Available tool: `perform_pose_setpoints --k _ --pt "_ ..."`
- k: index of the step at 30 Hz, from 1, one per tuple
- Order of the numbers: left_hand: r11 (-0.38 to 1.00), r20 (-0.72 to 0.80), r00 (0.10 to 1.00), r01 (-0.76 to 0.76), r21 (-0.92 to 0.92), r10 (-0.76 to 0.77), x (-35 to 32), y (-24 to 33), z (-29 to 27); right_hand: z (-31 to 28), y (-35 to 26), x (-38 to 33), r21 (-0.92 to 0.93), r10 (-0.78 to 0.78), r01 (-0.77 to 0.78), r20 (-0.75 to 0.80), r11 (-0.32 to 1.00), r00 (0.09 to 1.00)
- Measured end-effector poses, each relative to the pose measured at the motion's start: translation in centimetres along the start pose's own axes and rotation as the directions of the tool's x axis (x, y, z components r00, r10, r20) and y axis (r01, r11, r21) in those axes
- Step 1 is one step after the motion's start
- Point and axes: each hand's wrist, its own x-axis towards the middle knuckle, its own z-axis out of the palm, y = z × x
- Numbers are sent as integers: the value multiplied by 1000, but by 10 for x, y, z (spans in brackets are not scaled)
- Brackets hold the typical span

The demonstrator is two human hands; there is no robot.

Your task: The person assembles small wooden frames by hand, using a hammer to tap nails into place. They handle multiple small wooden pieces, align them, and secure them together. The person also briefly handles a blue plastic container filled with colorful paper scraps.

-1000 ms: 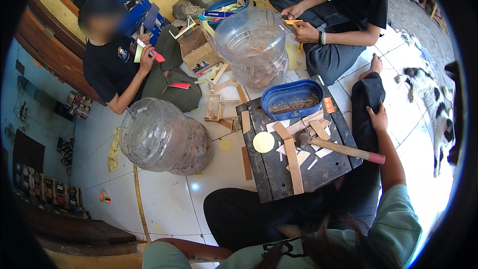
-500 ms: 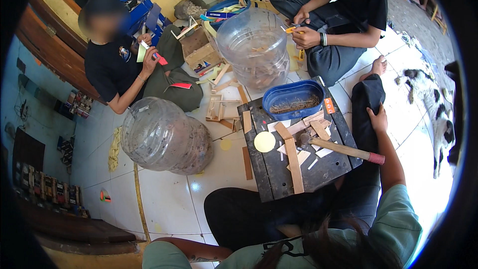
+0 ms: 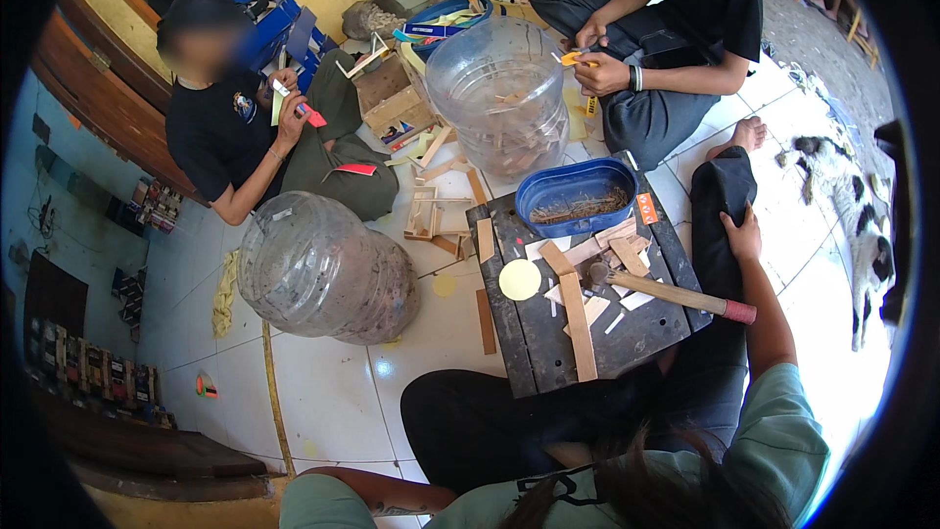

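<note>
My right hand [image 3: 741,235] lies on the black trouser cloth of my right lower leg [image 3: 720,198], fingers stretched along it and holding nothing. Of my left arm only the forearm [image 3: 392,492] shows at the lower edge; that hand is out of sight. In front of me stands a low black worktable [image 3: 543,358]. On it rest a hammer [image 3: 676,294] with a red-ended wooden handle, a bent wooden strip piece [image 3: 576,323], a pale yellow disc [image 3: 520,279], wood offcuts [image 3: 629,255] and a blue tub [image 3: 578,225] holding small thin pieces.
Two large clear plastic containers [image 3: 328,269] stand beyond the table, one with wood scraps. A co-worker [image 3: 220,118] at left holds a red and white piece; another [image 3: 685,29] holds something yellow. Wooden frames [image 3: 431,211] lie between. A cat [image 3: 862,225] lies at right.
The co-worker at left has slightly shifted the piece in their hands. My right hand and the things on the table are unmoved.
</note>
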Motion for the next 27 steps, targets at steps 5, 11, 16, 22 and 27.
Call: perform_pose_setpoints --k 5,11,16,22,27 --pt "1000 22 1000 -4 -23 5 7 0 4 0 -1 -1 0 4 -4 4 1000 1000" --pt "1000 32 999 -9 -30 9 12 2 7 -1 -2 -1 2 -1 1 0 1000 1000" --pt "999 40 999 -13 -44 15 14 3 7 -1 -2 -2 0 6 -6 -7 1000 1000" --pt "999 45 999 -15 -52 17 14 4 7 0 -1 -1 11 -10 10 1 1000 1000" --pt "997 52 998 -26 -68 30 14 3 6 1 -2 0 16 -10 9 16 1000 1000"
